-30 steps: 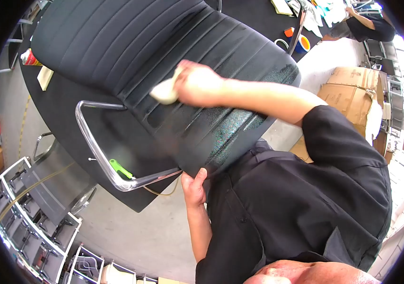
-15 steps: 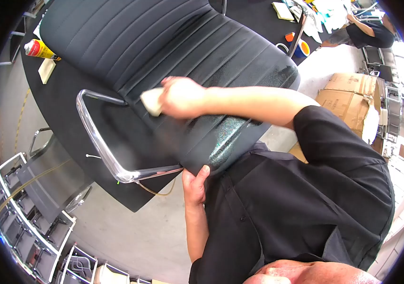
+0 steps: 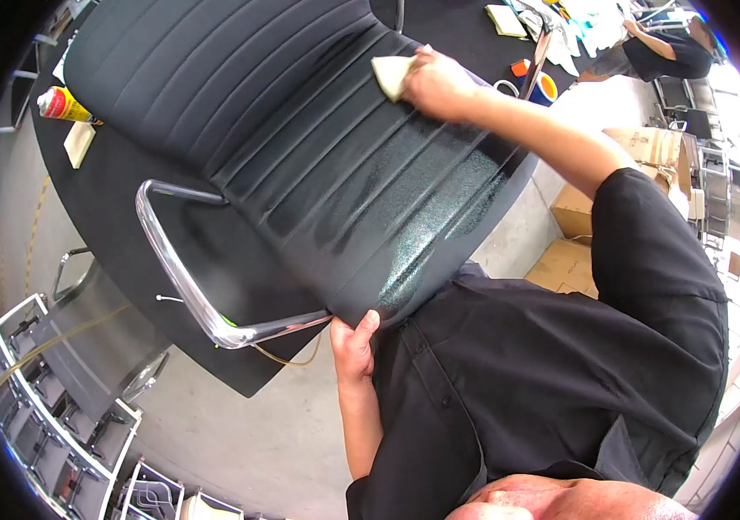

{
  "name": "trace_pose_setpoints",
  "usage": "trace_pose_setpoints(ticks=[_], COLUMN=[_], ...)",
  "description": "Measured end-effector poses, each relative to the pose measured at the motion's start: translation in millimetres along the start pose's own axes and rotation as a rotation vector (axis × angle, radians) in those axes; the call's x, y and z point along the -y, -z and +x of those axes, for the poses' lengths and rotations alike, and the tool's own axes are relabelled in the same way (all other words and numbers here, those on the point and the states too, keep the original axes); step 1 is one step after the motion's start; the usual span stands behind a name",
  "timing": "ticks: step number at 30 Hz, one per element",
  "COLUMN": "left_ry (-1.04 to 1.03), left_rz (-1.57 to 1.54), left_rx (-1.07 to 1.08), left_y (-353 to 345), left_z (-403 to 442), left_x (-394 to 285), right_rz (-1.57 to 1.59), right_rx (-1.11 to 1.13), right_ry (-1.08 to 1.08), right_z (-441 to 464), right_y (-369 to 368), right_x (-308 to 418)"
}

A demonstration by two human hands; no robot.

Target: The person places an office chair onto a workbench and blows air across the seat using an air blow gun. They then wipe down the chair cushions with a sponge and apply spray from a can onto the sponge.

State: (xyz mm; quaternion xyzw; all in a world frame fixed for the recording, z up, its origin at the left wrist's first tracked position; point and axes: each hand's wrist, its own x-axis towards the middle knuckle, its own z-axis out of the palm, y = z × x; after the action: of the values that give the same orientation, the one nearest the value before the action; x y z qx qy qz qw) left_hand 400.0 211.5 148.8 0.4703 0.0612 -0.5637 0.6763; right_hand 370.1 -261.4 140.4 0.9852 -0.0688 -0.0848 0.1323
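A black office chair with a ribbed seat [image 3: 335, 165] and a chrome armrest [image 3: 181, 276] lies across the dark table. White-speckled wet foam or liquid [image 3: 426, 238] glistens on the front part of the seat. My right hand [image 3: 441, 84] is closed on a pale cream sponge [image 3: 392, 76], pressed to the seat near its far side. My left hand [image 3: 355, 348] grips the seat's near edge beside the armrest's end, thumb on top and fingers hidden beneath.
On the black table [image 3: 119, 191] are a yellow-red spray can [image 3: 65, 106], a cream pad [image 3: 79, 144] and an orange tape roll [image 3: 545, 88]. Cardboard boxes [image 3: 571, 264] stand at right. Another person [image 3: 669, 54] is at top right. Stacked chair frames [image 3: 58, 416] fill the lower left.
My right hand has swept the sponge up and to the right across the seat, from near the armrest to the far side. My left hand keeps its hold on the seat edge.
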Motion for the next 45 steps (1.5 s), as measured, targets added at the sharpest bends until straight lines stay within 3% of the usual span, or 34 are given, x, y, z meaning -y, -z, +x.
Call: trace_pose_setpoints(ticks=[2, 7, 8, 11, 13, 14, 15, 18, 20, 22, 23, 25, 26, 28, 30, 32, 34, 39, 40, 42, 45], left_ry=[-0.006, -0.034, -0.040, -0.014, -0.030, -0.059, -0.060, -0.056, -0.005, -0.002, -0.002, 0.001, 0.001, -0.012, -0.019, -0.043, -0.041, 0.020, 0.030, 0.002, -0.009], left_rz=[0.009, 0.025, 0.029, 0.020, 0.025, 0.024, 0.020, 0.010, 0.004, 0.004, 0.001, 0.004, 0.010, 0.019, 0.039, 0.044, 0.050, -0.026, -0.022, -0.025, -0.055], left_rx=[-0.016, -0.034, -0.038, -0.067, -0.065, -0.067, -0.071, -0.032, -0.015, -0.011, -0.007, -0.016, -0.012, -0.038, -0.042, -0.061, -0.033, -0.053, -0.048, -0.014, -0.012], left_y=[-5, -16, -16, -10, -10, -11, -11, -11, -8, -10, -11, -4, -3, -7, -7, -3, 0, 5, 6, 6, 4], left_z=[0, -2, -2, -3, -2, -1, -1, 1, 1, 1, 1, 0, 1, 0, -2, -2, 0, 2, 1, 3, 3], left_x=[-3, -12, -12, -7, -5, -4, -5, -8, -9, -14, -14, -9, -7, -5, -6, 0, 0, -2, -3, -3, -6], right_rz=[0.340, 0.660, 0.695, 0.630, 0.735, 0.658, 0.634, 0.362, 0.417, 0.414, 0.667, 0.805, 0.860, 0.809, 0.541, 0.620, 0.707, 0.288, 0.151, 0.158, 0.131], right_rx=[-0.088, -0.218, -0.299, -0.298, -0.395, -0.321, -0.345, -0.023, -0.157, -0.081, -0.278, -0.497, -0.380, -0.393, -0.351, -0.358, -0.527, -0.133, 0.008, -0.139, 0.032], right_ry=[0.021, 0.363, 0.336, 0.378, 0.444, 0.429, 0.394, 0.159, 0.120, 0.194, 0.243, 0.365, 0.348, 0.644, 0.624, 0.572, 0.395, -0.035, -0.105, -0.124, -0.298], right_z=[15, 63, 71, 75, 70, 60, 53, 32, 26, 34, 40, 62, 73, 84, 82, 74, 63, 3, -5, -22, -29], right_y=[13, 65, 67, 68, 62, 67, 55, 42, 38, 42, 32, 46, 55, 75, 72, 69, 68, 12, 31, 7, 5], right_x=[60, 212, 234, 244, 225, 203, 180, 101, 87, 110, 138, 203, 233, 258, 278, 260, 231, 59, 27, -26, -42])
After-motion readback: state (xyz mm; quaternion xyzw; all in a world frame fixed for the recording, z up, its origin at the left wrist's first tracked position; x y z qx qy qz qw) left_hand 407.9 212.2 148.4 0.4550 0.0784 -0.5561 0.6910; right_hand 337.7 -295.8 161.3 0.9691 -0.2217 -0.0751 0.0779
